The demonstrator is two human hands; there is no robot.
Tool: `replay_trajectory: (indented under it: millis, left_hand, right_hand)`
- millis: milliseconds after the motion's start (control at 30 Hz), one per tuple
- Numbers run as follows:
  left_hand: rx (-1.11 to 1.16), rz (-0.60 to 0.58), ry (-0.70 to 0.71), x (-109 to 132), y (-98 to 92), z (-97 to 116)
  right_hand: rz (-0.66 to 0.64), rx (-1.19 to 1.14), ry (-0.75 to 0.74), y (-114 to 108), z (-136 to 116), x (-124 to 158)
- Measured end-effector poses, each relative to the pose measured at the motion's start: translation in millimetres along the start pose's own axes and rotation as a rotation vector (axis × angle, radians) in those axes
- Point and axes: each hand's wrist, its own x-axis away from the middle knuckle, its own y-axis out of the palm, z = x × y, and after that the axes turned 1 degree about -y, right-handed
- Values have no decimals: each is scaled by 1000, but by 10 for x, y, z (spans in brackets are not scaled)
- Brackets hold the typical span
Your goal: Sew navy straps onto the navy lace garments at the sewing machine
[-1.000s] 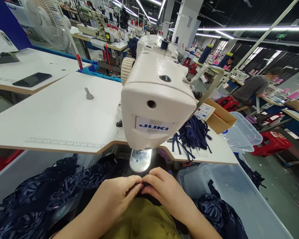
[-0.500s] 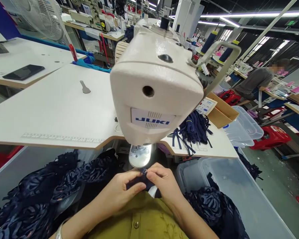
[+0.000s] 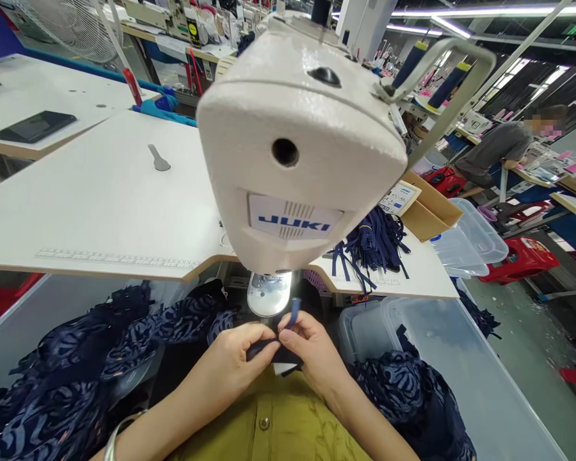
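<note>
Just below the sewing machine (image 3: 240, 150), both hands pinch dark navy fabric (image 3: 288, 356) close to my lap. My left hand (image 3: 235, 358) has thumb and index finger closed on the fabric's left part. My right hand (image 3: 314, 355) pinches a navy strap (image 3: 295, 312), whose loose end stands up above the fingers. The fingertips of both hands nearly meet. Beyond them is the machine's lit, shiny metal end (image 3: 269, 296). A small white patch (image 3: 284, 368) shows under the fabric. How strap and fabric join is hidden by the fingers.
A bundle of navy straps (image 3: 374, 240) lies on the white table (image 3: 100, 205) at right, near a cardboard box (image 3: 429, 208). Clear bins (image 3: 465, 358) with patterned navy garments (image 3: 403, 390) flank me. A flat metal piece (image 3: 159, 159) lies left. A co-worker (image 3: 499, 150) sits far right.
My fingertips have drawn closer together, and the navy strap's end now stands up above my right hand. Less white shows below the fabric. The view has shifted slightly.
</note>
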Motion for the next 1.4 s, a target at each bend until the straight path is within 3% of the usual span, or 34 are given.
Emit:
replay_trajectory:
  millis: [100,267,433,633,767,1000,1233,1400]
  left_hand:
    - [-24,17,-13,-6,4,10]
    - [-88,120,66,9,3,38]
    - [-192,243,335,42,26,48]
    - [-523,418,575,51,12,131]
    - [-645,477,630,69,-2,183]
    - [-653,517,649,92,24,180]
    - [-642,461,632,93,-4,178]
    - [-456,317,490,71,-104,243]
  right_hand:
    - [136,-51,-58,50,47,11]
    - [187,256,-254,54,-36,45]
    - [152,355,-400,19,-59,49]
    - [104,359,-580,-17,0,62]
    - [117,396,-715,14,-20,80]
    - [116,525,-894,-2,-89,78]
    - [22,652,-918,-57,-146,113]
    - [-66,579,-608,-42,-313,83]
